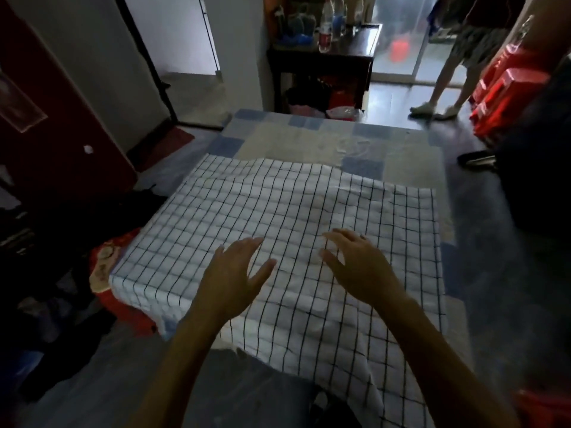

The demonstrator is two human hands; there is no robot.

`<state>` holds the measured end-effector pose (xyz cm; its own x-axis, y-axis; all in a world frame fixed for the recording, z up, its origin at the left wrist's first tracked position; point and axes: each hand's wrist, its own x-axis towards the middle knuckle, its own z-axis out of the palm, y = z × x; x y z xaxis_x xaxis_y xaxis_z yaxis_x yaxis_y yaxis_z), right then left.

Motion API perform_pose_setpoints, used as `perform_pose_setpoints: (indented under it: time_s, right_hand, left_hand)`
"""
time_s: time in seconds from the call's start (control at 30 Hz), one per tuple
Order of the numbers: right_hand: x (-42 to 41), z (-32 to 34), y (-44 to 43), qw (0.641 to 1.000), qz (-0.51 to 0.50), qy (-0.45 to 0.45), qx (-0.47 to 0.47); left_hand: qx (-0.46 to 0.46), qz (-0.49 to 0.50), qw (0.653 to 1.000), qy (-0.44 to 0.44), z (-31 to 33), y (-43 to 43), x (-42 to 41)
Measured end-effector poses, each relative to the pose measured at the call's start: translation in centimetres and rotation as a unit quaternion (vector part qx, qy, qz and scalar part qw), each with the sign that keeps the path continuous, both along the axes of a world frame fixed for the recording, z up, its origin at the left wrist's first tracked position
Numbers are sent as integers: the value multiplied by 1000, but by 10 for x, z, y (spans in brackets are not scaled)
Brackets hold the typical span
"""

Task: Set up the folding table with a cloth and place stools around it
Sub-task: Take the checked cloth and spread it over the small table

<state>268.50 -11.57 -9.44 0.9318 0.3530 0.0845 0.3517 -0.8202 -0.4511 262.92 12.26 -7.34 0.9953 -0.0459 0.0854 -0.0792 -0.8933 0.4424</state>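
Checked cloth (278, 217) lies under both hands (fingers spread, holding nothing): left (234, 270), right (358, 264).

Cloth (278, 217) on bench (309, 143), left hand (234, 273) and right hand (358, 264) over cloth's near half, stand (321, 60) behind cloth, person (445, 88) behind-right.

1 checked cloth (293, 211), 2 grips (234, 270) (361, 267), 1 side table (318, 61)

The checked cloth (278, 217) looks like thin, matt, creased fabric, the side table (321, 54) like dark glossy wood, and the bottle (326, 29) like clear plastic.
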Motion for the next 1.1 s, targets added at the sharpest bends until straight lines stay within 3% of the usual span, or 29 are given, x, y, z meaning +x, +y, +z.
perform_pose_setpoints:
  time_s: [0.27,0.73,1.1]
  right_hand:
    - [128,-16,25,999,-21,-1,-37]
    - [348,-99,97,983,-142,78,-85]
    - [445,-170,87,966,-196,94,-139]
  left_hand:
    - [62,-50,997,3,-8,27,159]
    - [59,-138,987,56,-125,101,427]
    - [100,-199,973,59,-205,75,533]
